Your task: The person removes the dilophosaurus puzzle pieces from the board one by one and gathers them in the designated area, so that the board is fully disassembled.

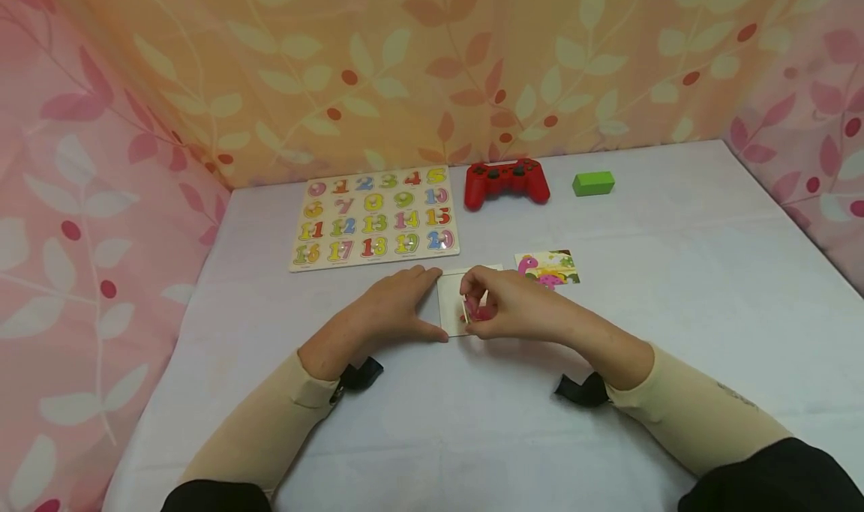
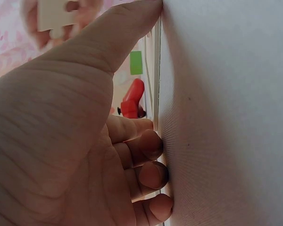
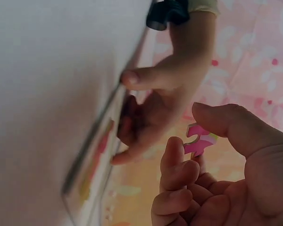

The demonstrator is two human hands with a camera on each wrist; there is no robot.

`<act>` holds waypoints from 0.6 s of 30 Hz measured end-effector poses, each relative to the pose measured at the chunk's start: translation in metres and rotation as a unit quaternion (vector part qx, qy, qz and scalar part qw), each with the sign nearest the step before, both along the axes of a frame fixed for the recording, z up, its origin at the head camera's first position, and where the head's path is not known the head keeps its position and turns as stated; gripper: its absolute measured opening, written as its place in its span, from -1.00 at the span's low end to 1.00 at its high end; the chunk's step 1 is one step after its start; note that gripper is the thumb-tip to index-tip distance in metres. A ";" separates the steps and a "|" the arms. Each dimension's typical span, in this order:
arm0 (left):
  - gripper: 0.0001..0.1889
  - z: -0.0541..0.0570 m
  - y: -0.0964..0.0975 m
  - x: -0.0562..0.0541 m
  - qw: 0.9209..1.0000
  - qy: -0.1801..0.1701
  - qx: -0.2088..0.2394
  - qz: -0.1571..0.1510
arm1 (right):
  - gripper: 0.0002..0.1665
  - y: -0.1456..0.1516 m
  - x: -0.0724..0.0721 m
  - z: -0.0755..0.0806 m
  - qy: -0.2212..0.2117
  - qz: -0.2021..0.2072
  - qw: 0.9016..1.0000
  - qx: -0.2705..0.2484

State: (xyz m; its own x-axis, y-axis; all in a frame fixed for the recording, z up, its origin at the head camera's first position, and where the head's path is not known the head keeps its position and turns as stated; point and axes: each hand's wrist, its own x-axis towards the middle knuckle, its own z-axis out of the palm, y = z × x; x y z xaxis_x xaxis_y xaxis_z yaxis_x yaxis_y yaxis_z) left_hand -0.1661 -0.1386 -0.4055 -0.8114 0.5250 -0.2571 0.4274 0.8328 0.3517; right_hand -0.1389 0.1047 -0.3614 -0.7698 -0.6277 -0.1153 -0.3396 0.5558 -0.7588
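My right hand (image 1: 516,306) pinches a jigsaw puzzle piece (image 3: 200,141) between thumb and fingers. One face of it is pink with a little green; the left wrist view shows its plain back. The piece stands tilted over a small, pale, square puzzle board (image 1: 451,309), partly covered by this hand. At the board's left side, my left hand (image 1: 394,306) rests with thumb and index finger spread along the edge, its thumb at the near corner. Pink and yellow patches show on the board in the right wrist view. A dinosaur picture card (image 1: 556,266) lies just beyond the right hand.
Behind the left hand lies a wooden number puzzle (image 1: 374,216) with coloured numerals. A red game controller (image 1: 506,182) and a green block (image 1: 594,184) stand farther back on the white-covered table (image 1: 688,272). Patterned cloth (image 1: 432,62) hangs behind and at both sides.
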 end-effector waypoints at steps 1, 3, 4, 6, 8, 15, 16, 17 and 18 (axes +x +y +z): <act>0.18 0.000 0.000 0.000 1.000 0.000 0.000 0.000 | -0.52 0.001 0.001 0.004 0.001 -0.005 1.000 0.000; 0.18 0.000 0.000 0.000 1.000 -0.001 -0.001 0.002 | -0.51 0.005 0.003 0.012 0.012 -0.010 1.000 -0.002; 0.18 0.000 0.000 0.000 1.000 -0.001 -0.002 0.002 | -0.51 0.007 0.004 0.016 0.021 -0.012 1.000 -0.004; 0.19 0.000 0.001 0.000 1.000 -0.004 -0.003 0.004 | -0.51 0.011 0.005 0.023 0.040 -0.014 0.999 -0.009; 0.19 0.000 0.001 0.001 1.000 -0.007 -0.005 0.006 | -0.51 0.016 0.006 0.031 0.057 -0.018 0.998 -0.013; 0.19 0.000 0.002 0.002 1.000 -0.013 -0.008 0.016 | -0.48 0.031 0.011 0.053 0.081 -0.043 0.996 -0.023; 0.19 0.001 0.002 0.002 1.000 -0.011 -0.007 0.017 | -0.47 0.033 0.012 0.056 0.083 -0.047 0.995 -0.026; 0.19 0.000 0.002 0.002 1.000 -0.010 -0.005 0.016 | -0.48 0.035 0.012 0.058 0.085 -0.051 0.995 -0.030; 0.19 0.000 0.002 0.002 1.000 -0.007 -0.004 0.015 | -0.48 0.037 0.012 0.059 0.088 -0.054 0.994 -0.035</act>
State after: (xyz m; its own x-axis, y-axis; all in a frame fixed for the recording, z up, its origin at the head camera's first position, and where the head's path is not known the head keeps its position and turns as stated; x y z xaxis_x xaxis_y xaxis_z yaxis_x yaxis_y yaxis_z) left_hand -0.1641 -0.1366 -0.4054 -0.8232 0.4975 -0.2735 0.3964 0.8485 0.3505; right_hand -0.1265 0.1421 -0.3023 -0.8376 -0.5420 0.0682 -0.4121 0.5449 -0.7303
